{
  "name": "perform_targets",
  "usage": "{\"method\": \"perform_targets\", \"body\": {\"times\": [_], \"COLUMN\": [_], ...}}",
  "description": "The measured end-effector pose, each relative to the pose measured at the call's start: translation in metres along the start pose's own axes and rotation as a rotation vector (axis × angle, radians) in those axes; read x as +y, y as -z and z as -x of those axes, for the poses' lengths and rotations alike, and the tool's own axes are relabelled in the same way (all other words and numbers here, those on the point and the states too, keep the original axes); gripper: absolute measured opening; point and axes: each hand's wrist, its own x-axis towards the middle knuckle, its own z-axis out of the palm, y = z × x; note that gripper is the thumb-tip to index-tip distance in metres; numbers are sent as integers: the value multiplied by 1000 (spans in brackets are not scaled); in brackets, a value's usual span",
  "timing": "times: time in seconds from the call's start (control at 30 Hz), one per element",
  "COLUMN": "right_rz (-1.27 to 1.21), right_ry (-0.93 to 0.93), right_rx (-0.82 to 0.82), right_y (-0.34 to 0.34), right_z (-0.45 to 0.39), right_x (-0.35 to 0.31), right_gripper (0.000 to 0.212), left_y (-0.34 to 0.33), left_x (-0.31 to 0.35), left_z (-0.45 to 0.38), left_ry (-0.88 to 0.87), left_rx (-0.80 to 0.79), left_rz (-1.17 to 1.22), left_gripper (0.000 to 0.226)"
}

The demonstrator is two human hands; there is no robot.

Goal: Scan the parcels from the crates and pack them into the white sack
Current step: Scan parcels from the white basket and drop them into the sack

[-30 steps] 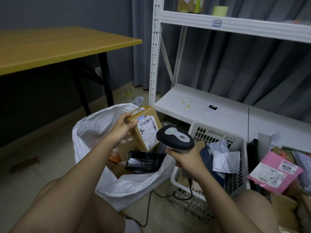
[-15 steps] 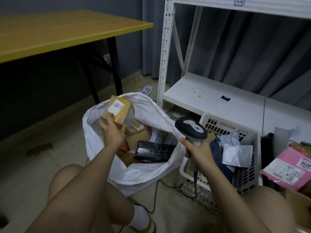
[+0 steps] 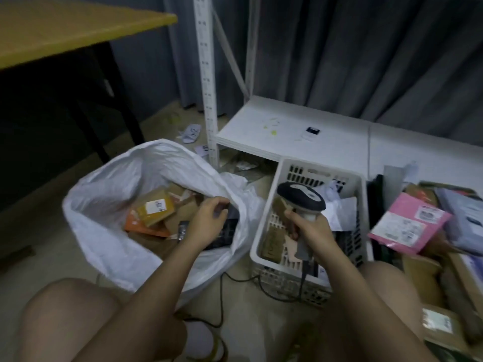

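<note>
The white sack [image 3: 104, 205] stands open on the floor at the left, with several parcels inside. A small brown box with a white label [image 3: 155, 209] lies in it on top of an orange packet. My left hand [image 3: 209, 220] hovers over the sack's right rim, fingers loosely curled, holding nothing. My right hand [image 3: 309, 231] grips the handle of a black and grey barcode scanner [image 3: 300, 198] above the white crate [image 3: 264, 231]. The crate holds brown parcels and grey bags.
A pink parcel [image 3: 409, 223] and other packets lie piled at the right. A white shelf rack [image 3: 287, 131] stands behind the crate. A yellow table with black legs [image 3: 65, 30] is at the upper left. The scanner cable [image 3: 235, 278] trails on the floor between my knees.
My left hand carried the brown box from in front of the scanner over the sack and let it go; the box now lies inside. The scanner hand lowered over the crate.
</note>
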Motion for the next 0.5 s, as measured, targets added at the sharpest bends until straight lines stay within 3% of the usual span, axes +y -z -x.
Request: {"method": "perform_targets", "body": {"times": [0.23, 0.37, 0.5], "right_rz": [-29, 2, 45], "right_ry": [-21, -86, -148], "right_rx": [248, 308, 213], "right_y": [91, 125, 132], "right_z": [-35, -66, -101], "right_x": [10, 28, 38], "right_gripper": [29, 23, 21], "left_y": [-120, -184, -238], "left_x": [44, 40, 10], "left_z": [-23, -45, -64], "left_ry": [-83, 31, 259], "left_rx": [-195, -263, -308], "left_rz": [118, 138, 77], "left_gripper": [24, 23, 20]}}
